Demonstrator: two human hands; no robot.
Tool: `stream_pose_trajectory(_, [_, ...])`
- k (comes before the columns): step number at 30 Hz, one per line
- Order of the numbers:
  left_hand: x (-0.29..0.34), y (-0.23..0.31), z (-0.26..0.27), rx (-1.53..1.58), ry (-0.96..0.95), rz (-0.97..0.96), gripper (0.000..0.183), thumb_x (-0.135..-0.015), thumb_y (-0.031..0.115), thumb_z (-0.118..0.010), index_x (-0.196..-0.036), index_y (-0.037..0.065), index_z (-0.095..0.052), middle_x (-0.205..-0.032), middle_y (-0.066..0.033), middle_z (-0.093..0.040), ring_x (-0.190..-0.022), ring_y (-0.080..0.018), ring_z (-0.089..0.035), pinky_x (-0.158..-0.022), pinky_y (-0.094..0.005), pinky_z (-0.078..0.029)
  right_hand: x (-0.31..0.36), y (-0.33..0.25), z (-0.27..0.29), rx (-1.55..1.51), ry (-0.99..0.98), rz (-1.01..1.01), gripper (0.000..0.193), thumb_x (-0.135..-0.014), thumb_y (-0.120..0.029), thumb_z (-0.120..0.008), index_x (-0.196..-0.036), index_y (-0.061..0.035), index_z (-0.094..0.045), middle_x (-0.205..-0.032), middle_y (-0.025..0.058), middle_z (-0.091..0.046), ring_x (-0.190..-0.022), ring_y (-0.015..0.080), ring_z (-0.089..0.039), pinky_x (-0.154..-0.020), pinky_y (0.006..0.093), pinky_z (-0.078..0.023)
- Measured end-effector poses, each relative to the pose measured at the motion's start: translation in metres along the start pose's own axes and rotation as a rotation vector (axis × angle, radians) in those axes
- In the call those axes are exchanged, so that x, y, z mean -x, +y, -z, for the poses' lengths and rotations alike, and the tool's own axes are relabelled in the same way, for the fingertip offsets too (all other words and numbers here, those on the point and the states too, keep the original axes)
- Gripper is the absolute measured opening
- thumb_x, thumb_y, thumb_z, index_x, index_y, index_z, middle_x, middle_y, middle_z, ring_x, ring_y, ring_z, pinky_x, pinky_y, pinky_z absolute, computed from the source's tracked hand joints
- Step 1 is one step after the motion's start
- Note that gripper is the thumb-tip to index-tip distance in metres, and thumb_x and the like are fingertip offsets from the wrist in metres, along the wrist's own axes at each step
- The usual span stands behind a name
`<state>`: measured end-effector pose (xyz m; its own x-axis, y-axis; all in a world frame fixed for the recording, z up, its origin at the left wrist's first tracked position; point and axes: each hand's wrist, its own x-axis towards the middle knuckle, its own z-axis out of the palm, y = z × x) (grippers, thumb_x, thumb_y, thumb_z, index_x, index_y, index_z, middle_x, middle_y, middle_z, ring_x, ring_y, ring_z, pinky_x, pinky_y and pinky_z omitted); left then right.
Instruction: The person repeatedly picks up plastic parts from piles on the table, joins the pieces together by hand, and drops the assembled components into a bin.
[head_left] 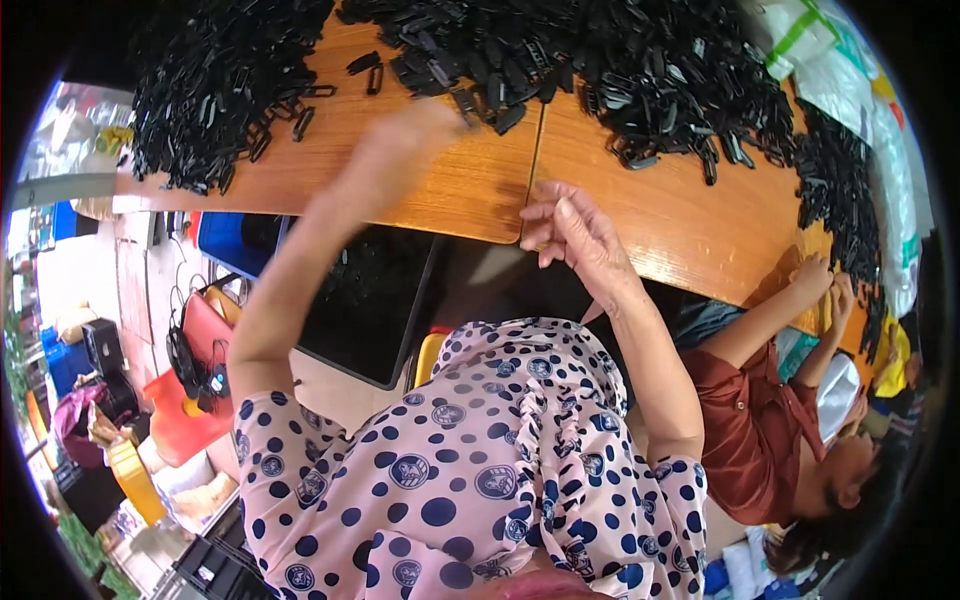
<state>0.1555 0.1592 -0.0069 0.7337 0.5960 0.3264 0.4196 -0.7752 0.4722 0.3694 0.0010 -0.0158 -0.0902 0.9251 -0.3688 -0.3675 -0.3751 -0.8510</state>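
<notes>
Small oblong black plastic pieces (pixel 490 70), some solid and some like open frames, lie heaped on a wooden table (pixel 460 190). My left hand (pixel 415 140) reaches over the table to the near edge of the middle heap. Motion smears its fingers, so whether it holds a piece is unclear. My right hand (pixel 585 240) hovers at the table's front edge, beside the seam between two tabletops. Its fingers are curled in with the thumb close to them, and anything between them is hidden. A large black tray (pixel 365 300) sits below the table edge, under my left forearm.
Another heap of black pieces (pixel 215 100) covers the far left, and a bigger one (pixel 690 90) the right. At the right a person in a rust-red shirt (pixel 745 430) works at the table. Clear plastic bags (pixel 845 100) stand behind. A red chair (pixel 190 420) is at the left.
</notes>
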Motion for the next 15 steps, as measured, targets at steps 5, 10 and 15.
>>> stream_pose_trajectory(5, [0.001, 0.097, -0.054, 0.274, -0.354, -0.109, 0.016, -0.086, 0.011, -0.051, -0.101, 0.006, -0.049, -0.098, -0.0139, -0.053, -0.082, -0.0321, -0.061, -0.068, -0.0426, -0.051, 0.013, 0.003, 0.029, 0.027, 0.036, 0.029, 0.034, -0.095, -0.023, -0.053, -0.115, 0.0036, -0.054, -0.091, 0.0074, -0.062, -0.073, 0.0105, -0.060, -0.064, 0.0214, -0.049])
stream_pose_trajectory(10, [-0.026, 0.078, -0.066, 0.180, -0.207, 0.217, 0.043, -0.079, 0.037, -0.068, -0.101, 0.004, -0.051, -0.087, -0.0142, -0.063, -0.079, -0.0289, -0.063, -0.066, -0.0368, -0.049, 0.032, 0.016, 0.064, -0.108, 0.182, 0.067, 0.020, -0.089, -0.011, -0.060, -0.106, 0.0003, -0.061, -0.090, 0.0069, -0.066, -0.072, 0.0108, -0.061, -0.065, 0.0206, -0.050])
stream_pose_trajectory(15, [-0.053, 0.019, -0.075, -0.349, 0.024, 0.076, 0.028, -0.081, 0.028, -0.065, -0.095, 0.004, -0.059, -0.087, -0.0133, -0.060, -0.082, -0.0317, -0.062, -0.068, -0.0386, -0.049, 0.037, 0.018, 0.068, -0.248, 0.293, 0.183, 0.023, -0.089, -0.007, -0.059, -0.111, 0.0008, -0.057, -0.100, 0.0104, -0.065, -0.085, 0.0144, -0.065, -0.072, 0.0220, -0.053])
